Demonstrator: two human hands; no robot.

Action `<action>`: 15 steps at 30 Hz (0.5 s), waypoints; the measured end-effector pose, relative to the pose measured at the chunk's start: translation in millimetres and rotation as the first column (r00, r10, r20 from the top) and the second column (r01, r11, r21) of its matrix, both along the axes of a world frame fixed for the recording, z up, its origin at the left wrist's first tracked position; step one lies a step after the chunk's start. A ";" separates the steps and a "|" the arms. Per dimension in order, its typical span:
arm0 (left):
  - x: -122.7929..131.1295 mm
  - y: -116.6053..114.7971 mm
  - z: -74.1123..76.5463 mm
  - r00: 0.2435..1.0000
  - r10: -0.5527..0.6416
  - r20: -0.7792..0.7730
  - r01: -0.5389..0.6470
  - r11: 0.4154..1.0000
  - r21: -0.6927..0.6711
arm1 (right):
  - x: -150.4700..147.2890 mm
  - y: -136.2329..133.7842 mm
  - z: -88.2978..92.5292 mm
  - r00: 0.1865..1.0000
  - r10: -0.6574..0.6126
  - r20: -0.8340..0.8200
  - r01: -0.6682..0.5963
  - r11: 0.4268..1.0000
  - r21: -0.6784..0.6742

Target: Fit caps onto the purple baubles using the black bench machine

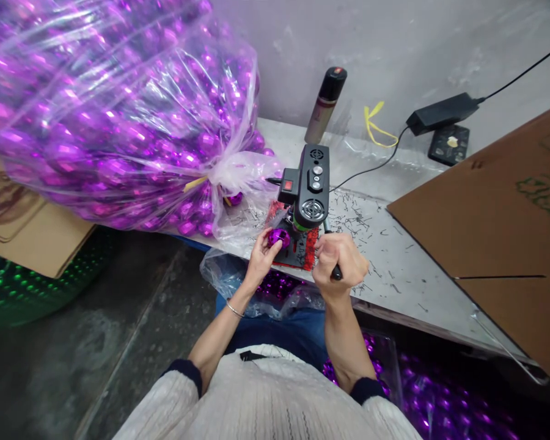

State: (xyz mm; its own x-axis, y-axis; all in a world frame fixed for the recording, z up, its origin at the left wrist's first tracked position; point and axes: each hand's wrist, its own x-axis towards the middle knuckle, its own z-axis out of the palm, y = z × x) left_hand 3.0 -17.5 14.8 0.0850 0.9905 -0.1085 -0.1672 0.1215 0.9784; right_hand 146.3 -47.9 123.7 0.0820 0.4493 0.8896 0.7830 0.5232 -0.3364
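Observation:
My left hand [261,260] pinches a shiny purple bauble [278,238] just in front of a small black bench machine [312,183]. The machine looks like a mini drill press, with a red switch and round vents. My right hand [341,261] is wrapped round its lever handle [336,272], whose black end sticks out below the fist. Under the head lies a dark base plate [288,255] on a red mat [310,252]. Whatever part of the machine meets the bauble is hard to make out.
A big clear bag of purple baubles [132,122] fills the left. Behind the machine stands a spray can [325,105]. A power adapter [444,113] and yellow tie [374,125] lie at the back. Dark bits litter the worktop [394,269]; a cardboard box [495,226] is at right.

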 end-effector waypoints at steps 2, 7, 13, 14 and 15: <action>-5.6 1.6 2.8 1.000 0.001 0.023 0.000 0.999 -0.043 | -0.4 0.0 -1.5 1.000 -0.009 0.011 0.009 1.000 0.004; -24.3 -23.7 15.9 0.973 -0.197 0.117 0.215 0.962 -0.169 | 3.1 0.2 -0.4 1.000 0.016 -0.007 -0.016 1.000 -0.002; -28.4 -68.5 21.4 0.900 -0.209 0.383 0.365 0.842 -0.397 | 12.9 -28.8 -19.8 0.998 0.020 -0.058 -0.028 0.989 -0.143; -27.2 -71.1 22.0 0.898 -0.204 0.390 0.364 0.842 -0.398 | 12.1 -39.3 -27.9 0.996 0.031 -0.080 -0.044 0.984 -0.174; -25.6 -72.7 22.6 0.896 -0.209 0.391 0.369 0.841 -0.397 | 10.2 -51.2 -37.1 0.993 0.039 -0.109 -0.061 0.977 -0.205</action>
State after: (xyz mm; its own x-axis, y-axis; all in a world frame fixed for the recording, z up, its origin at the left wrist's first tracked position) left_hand -22.6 -90.1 37.5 0.4682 0.7605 -0.4498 -0.3453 0.6261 0.6991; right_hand 156.5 -99.1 86.6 0.1421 0.6289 0.7644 0.7126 0.4710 -0.5199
